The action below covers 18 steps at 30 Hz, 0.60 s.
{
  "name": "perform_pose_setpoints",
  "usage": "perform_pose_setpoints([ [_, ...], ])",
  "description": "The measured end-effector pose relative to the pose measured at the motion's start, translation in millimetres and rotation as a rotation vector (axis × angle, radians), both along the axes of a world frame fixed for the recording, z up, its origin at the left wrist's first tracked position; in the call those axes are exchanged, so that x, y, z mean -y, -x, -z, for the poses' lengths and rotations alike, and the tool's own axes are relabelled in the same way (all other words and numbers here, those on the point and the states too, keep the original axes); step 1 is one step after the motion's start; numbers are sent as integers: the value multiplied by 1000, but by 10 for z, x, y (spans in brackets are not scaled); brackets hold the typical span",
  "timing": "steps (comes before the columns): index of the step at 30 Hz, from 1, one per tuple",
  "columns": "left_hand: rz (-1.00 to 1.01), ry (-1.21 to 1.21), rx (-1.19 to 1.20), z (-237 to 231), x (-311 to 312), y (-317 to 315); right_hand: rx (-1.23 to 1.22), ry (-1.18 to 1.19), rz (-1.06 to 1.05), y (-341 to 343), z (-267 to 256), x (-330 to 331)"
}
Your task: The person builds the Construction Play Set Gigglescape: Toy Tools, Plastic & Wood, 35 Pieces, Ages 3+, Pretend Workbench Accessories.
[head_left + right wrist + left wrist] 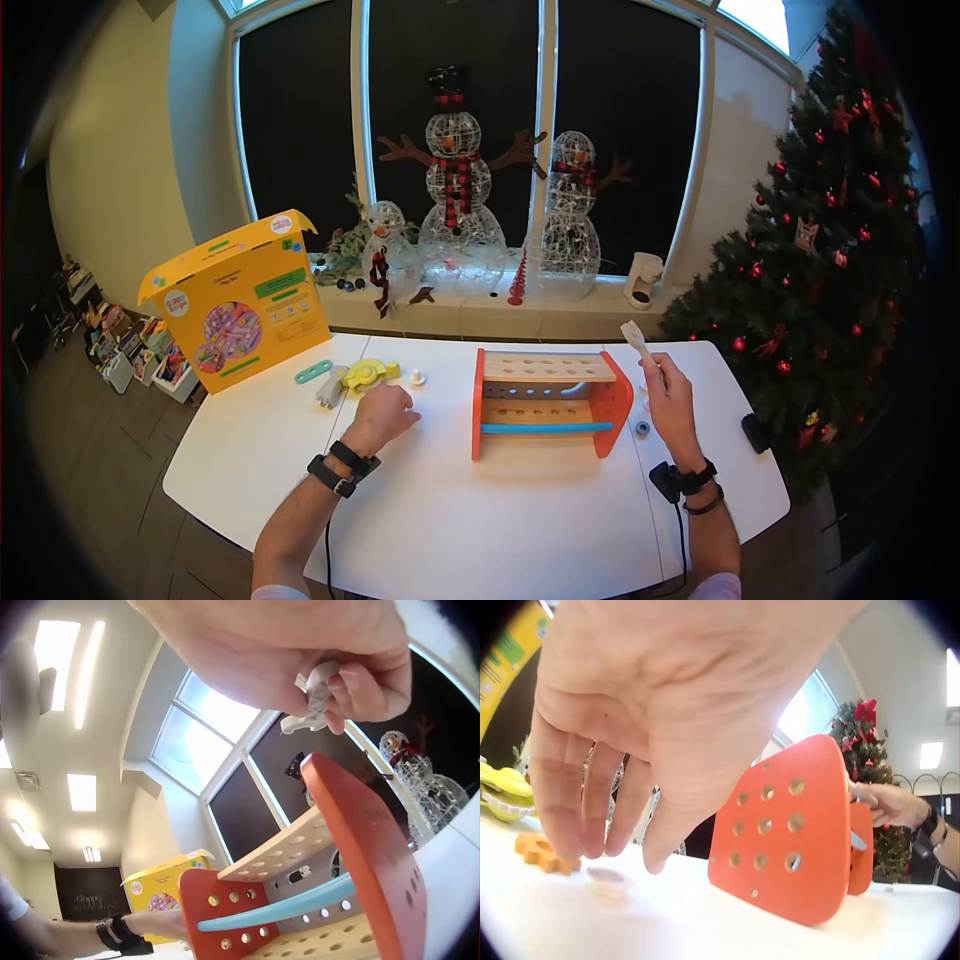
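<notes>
Strapped forearms [295, 530] reach across the white worktop [430, 520]. Between the hands stands a toy bench [540, 412], its orange end panels [821, 855] upright, seemingly to bear the perforated wooden shelves [548, 366] and blue rod [547, 428]. Off to its left lies a yellow piece [370, 373], near the standing yellow box [235, 265]. The left hand [385, 415] is open, fingers relaxed, apparently empty, near an orange gear [544, 851] and small pale piece [607, 877]. The right hand [673, 405] pinches a pale tool [632, 338] near one end, leaving its head clear of the fingers.
</notes>
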<state>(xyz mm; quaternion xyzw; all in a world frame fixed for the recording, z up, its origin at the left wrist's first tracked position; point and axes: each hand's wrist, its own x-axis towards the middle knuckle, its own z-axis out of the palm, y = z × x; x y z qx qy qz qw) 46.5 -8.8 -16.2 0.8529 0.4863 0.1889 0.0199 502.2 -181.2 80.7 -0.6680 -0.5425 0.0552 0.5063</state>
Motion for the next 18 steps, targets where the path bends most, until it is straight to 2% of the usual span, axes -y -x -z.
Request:
perform_pose_setpoints([
  [2,-57,125,-72,74,2,-18,-7,-8,-50,71,-89,82],
  [6,-93,78,-156,48,7,-117,-12,-82,-205,234,-196,217],
  [8,-25,185,123,-232,140,-178,-7,-79,-220,335,-269,297],
  [9,-22,183,121,-380,202,-225,6,-114,-266,417,-318,333],
  [11,0,471,627,-700,358,-335,96,-214,-356,444,-274,303],
  [12,-1,471,624,-852,454,-385,93,-214,-356,512,-327,355],
  [14,180,622,955,-1120,659,-474,57,-99,-400,745,-494,486],
  [16,249,662,1018,-1292,841,-542,102,-149,-414,800,-405,437],
  [18,322,699,1081,-1384,963,-586,386,-264,-450,821,-312,387],
])
